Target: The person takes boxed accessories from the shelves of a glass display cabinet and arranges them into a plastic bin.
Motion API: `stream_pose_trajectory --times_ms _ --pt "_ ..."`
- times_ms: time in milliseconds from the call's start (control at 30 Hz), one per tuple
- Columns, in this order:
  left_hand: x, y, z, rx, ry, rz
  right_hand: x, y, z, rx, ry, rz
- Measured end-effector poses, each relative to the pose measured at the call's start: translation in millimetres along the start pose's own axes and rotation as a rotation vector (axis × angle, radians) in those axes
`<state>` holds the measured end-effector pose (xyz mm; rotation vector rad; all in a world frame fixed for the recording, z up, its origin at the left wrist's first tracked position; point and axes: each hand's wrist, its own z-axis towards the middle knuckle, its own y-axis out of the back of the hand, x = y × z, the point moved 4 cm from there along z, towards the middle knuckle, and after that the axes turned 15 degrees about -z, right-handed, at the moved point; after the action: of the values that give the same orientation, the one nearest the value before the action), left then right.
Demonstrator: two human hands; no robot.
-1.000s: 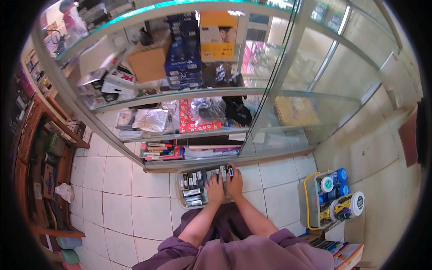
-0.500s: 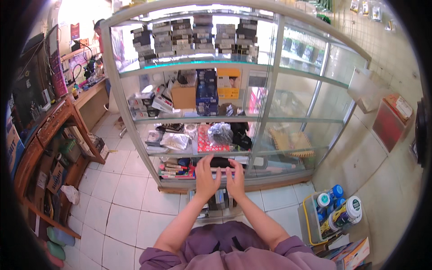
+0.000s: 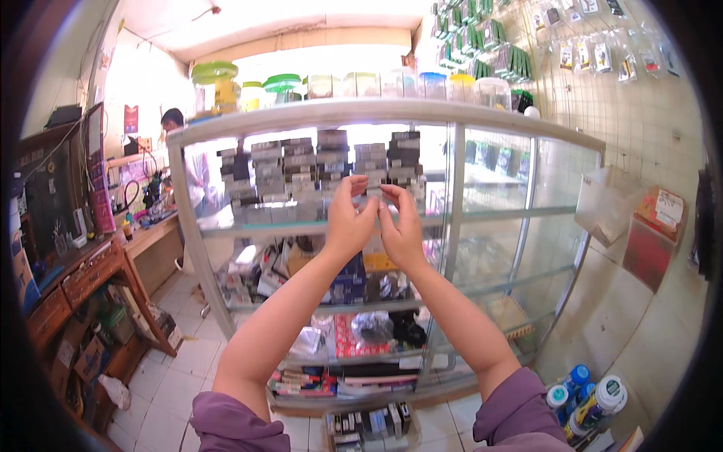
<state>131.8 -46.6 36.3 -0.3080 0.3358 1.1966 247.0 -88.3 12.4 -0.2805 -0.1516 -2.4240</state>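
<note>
Both of my arms reach forward and up toward a glass display cabinet [image 3: 452, 196]. My left hand [image 3: 350, 215] is open, its fingers curved inward and its thumb pointing at the other hand. Mirroring it, my right hand [image 3: 401, 226] is open too, with bent fingers. The thumbs meet or nearly meet; I see nothing held between the palms. Behind the hands, stacks of small dark boxes [image 3: 297, 167] stand on the cabinet's upper shelf. Lower shelves hold a blue box stack [image 3: 348, 285], a clear plastic bundle [image 3: 371, 328] and a red patterned item [image 3: 348, 340].
Lidded jars [image 3: 282, 87] line the cabinet top. A bin of small boxes [image 3: 369, 426] sits on the floor before it. Bottles and tubs [image 3: 595, 403] stand lower right. A wooden desk [image 3: 86, 271] is at left; a person [image 3: 197, 169] is beyond. Packets [image 3: 602, 56] hang on the right wall.
My hands have risen from in front of the bottom shelf to the upper shelves, still close together. The view has tilted up, bringing the jars on the cabinet top into sight.
</note>
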Motion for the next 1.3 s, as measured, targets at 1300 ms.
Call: stream_pose_trajectory --times_ms 1300 --pt "151 -59 204 -0.221 0.128 0.298 -140 -41 171 -0.217 -0.202 -0.845"
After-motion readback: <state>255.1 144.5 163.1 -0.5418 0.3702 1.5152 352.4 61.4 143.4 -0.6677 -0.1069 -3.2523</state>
